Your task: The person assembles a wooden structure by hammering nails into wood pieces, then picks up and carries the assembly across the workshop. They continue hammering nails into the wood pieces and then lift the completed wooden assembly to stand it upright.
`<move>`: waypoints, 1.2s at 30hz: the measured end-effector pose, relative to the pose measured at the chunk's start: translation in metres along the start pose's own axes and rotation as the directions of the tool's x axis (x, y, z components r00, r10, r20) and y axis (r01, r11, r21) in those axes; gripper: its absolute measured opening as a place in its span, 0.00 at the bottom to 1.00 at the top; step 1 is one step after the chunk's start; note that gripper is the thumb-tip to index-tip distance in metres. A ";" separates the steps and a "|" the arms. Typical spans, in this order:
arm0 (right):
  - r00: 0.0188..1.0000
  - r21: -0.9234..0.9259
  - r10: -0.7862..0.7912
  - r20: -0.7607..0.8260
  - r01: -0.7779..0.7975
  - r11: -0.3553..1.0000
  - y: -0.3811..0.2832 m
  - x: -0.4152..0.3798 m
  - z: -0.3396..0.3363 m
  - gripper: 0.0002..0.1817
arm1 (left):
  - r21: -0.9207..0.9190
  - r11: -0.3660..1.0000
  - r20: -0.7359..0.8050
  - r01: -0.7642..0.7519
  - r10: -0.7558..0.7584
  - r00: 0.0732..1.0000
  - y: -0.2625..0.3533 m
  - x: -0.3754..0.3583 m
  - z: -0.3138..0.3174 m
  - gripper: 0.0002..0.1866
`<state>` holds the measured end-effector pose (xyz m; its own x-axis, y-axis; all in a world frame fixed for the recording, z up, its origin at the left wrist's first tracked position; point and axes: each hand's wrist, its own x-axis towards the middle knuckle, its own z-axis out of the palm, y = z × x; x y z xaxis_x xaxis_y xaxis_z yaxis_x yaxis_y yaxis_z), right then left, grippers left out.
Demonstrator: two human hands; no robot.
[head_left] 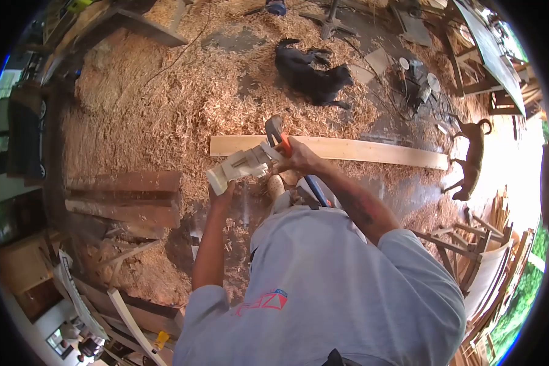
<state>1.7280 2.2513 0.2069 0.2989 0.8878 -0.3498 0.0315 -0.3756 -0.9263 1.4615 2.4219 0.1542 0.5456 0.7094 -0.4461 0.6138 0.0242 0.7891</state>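
The left hand [222, 194] cups the lower end of a pale carved wooden piece [241, 166], fingers wrapped under its blocky, squared foot. The piece is light, unfinished timber with turned steps and flat facets, held tilted in the air in front of the person's chest, above the floor. The right hand [299, 160] is clenched around the orange-and-grey handle of a tool [276, 135], whose dark head rises just above the upper end of the carved piece; whether the tool touches the wood cannot be told. The left arm comes up straight from the grey sleeve, while the right forearm bends in from the right side, elbow out, wrist cocked toward the piece.

Just beyond the hands a long, flat, pale plank [348, 149] lies across the floor, smooth-sawn and straight. Around it the floor [146, 104] is thick with curly, tan wood shavings. To the left lie dark, rough reddish boards [125, 195]. Farther off a black dog [314, 73] lies stretched on the shavings, and a brown dog [471, 158] stands at the right edge in bright light.
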 end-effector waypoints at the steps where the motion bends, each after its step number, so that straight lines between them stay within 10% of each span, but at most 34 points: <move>1: 1.000 0.012 0.005 -0.006 -0.005 1.000 0.004 -0.001 0.002 0.40 | 0.011 1.000 0.009 0.003 -0.003 1.000 -0.012 0.000 -0.002 0.23; 7: 0.990 0.383 0.090 0.105 -0.124 0.915 0.026 0.000 0.012 0.41 | 0.091 0.992 -0.015 -0.092 0.094 0.995 -0.039 -0.014 -0.017 0.22; 17: 0.981 -0.042 0.168 0.093 -0.165 0.985 0.000 -0.005 0.011 0.42 | 0.083 0.985 -0.027 -0.149 0.152 0.988 -0.049 -0.021 -0.006 0.20; 23: 0.947 0.310 0.025 0.321 -0.130 0.942 0.000 -0.009 -0.014 0.47 | 0.130 0.987 0.014 -0.091 0.090 0.996 -0.052 -0.028 0.027 0.23; 27: 0.971 0.303 0.031 0.237 -0.104 0.947 -0.006 -0.022 -0.020 0.38 | 0.333 0.906 0.054 -0.261 0.257 0.965 0.007 -0.042 0.038 0.27; 29: 0.974 0.043 0.219 0.059 -0.222 0.974 -0.012 -0.025 -0.016 0.30 | -0.276 0.907 -0.096 -0.319 0.304 0.948 0.006 -0.038 0.049 0.33; 36: 0.960 0.073 0.278 -0.040 -0.275 0.959 0.013 -0.032 -0.033 0.25 | -0.018 0.944 0.009 -0.330 0.330 0.944 0.010 -0.030 0.036 0.47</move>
<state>1.7501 2.2095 0.2104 0.3336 0.7370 -0.5878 -0.1214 -0.5847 -0.8021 1.4719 2.3761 0.1607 0.7226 0.6714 -0.1643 0.3891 -0.1987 0.8995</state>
